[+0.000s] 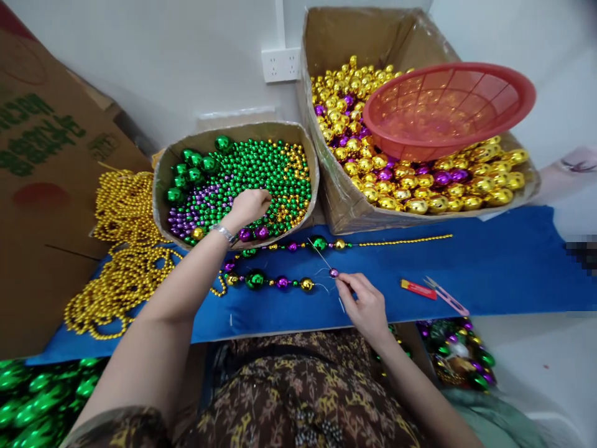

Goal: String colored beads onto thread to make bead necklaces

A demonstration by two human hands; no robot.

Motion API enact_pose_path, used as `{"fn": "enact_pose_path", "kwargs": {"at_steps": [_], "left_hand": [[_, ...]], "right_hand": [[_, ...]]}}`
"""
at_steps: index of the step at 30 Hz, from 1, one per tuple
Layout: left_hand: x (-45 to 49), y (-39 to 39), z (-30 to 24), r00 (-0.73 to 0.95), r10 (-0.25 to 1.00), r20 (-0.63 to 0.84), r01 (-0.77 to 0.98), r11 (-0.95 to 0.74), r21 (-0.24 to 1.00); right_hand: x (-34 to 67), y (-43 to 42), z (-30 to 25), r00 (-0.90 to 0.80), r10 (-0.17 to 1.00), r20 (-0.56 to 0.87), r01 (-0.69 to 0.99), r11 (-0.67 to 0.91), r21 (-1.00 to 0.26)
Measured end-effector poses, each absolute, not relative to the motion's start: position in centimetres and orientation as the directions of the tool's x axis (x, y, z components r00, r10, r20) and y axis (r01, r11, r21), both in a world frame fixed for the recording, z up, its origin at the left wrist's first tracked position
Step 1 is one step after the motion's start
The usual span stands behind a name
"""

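Observation:
My left hand [249, 208] is over a cardboard box [161, 193] of small green, purple and gold beads [261, 165]. Its fingers are curled together, and whatever they hold is hidden. My right hand [366, 305] pinches a thin needle [319, 254] near a small purple bead [333, 272], which sits on the needle just beyond the fingertips. Pale thread loops beside it. On the blue cloth [280, 317] lies a beaded strand with a large green bead [255, 279], purple beads and a gold bead [306, 284] at one end.
A larger carton [340, 205] of gold and purple beads holds a tilted red basket [448, 112]. Gold bead strings [125, 267] are heaped at left. Pink thread snips [448, 297] lie by a red-and-yellow packet [418, 289]. Another person's arm [571, 168] shows at right.

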State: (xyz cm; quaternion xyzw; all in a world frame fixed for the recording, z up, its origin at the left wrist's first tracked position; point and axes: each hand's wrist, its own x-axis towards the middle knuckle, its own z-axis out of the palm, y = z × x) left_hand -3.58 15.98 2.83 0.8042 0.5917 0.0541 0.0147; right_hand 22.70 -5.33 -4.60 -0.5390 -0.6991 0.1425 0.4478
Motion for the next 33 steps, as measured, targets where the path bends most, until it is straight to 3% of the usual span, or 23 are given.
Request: {"fn": "enact_pose_path", "kwargs": {"at_steps": [3, 12, 17, 22, 26, 29, 33], "left_hand": [[-6.8, 15.3, 3.9, 0.321, 0.945, 0.063, 0.936, -0.327, 0.132], [-7.9, 10.9, 3.7, 0.468, 0.883, -0.012, 0.769, -0.401, 0.498], [-6.2, 11.0, 3.0, 0.537, 0.843, -0.028, 0.772, -0.478, 0.419], [-5.9, 11.3, 2.1, 0.533, 0.843, -0.077, 0.773, -0.448, 0.450], [-6.6, 11.1, 2.5, 0.522, 0.853, -0.023, 0.773, -0.462, 0.435], [-9.2, 11.4, 3.9, 0.444, 0.893, 0.077, 0.847, -0.446, 0.289], [-15.4, 12.5, 5.7, 0.194, 0.971, 0.139, 0.976, -0.205, 0.072]], "right_hand": [[22.6, -5.2, -4.9, -0.018, 0.881, 0.474, 0.620, 0.382, -0.686], [21.9, -5.1, -4.6, -0.049, 0.891, 0.452, 0.615, 0.383, -0.689], [22.3, -5.4, -4.2, -0.022, 0.898, 0.440, 0.634, 0.353, -0.689], [22.5, -5.5, -4.1, -0.019, 0.897, 0.442, 0.649, 0.347, -0.677], [22.3, -5.4, -3.9, -0.040, 0.894, 0.447, 0.643, 0.366, -0.673], [22.3, -5.3, -4.1, -0.053, 0.886, 0.462, 0.647, 0.383, -0.660], [22.4, -5.0, -4.7, -0.061, 0.867, 0.494, 0.647, 0.411, -0.642]]}}
